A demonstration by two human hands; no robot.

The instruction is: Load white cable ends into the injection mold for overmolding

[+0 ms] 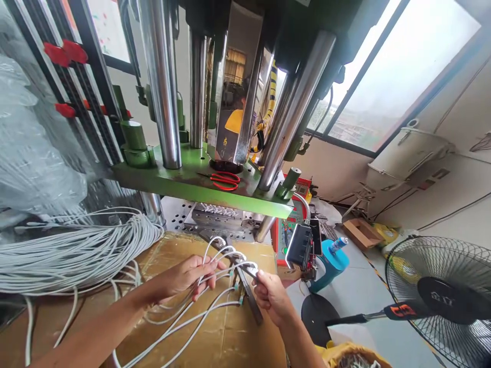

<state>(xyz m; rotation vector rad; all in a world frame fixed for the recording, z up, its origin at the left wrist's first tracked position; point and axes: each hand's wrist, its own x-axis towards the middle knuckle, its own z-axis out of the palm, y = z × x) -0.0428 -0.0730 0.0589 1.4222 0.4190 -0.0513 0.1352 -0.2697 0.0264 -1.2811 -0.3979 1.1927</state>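
Over the cardboard's (230, 337) far right corner, the left hand (186, 278) closes around a fan of white cables (220, 251). The right hand (273, 297) pinches their tips beside a dark bar (251, 301). A green platen (172, 183) with red scissors (225, 180) overhangs behind, and a cable bundle (76, 250) crowds the left edge. The cables run left to right; the bar runs near to far.

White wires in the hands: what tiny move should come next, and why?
Probably the right hand should lower the end it pinches of the white wires onto the dark metal bar on the cardboard. The left hand holds the wires fanned out above it, and teal-tipped ends lie right by the bar.
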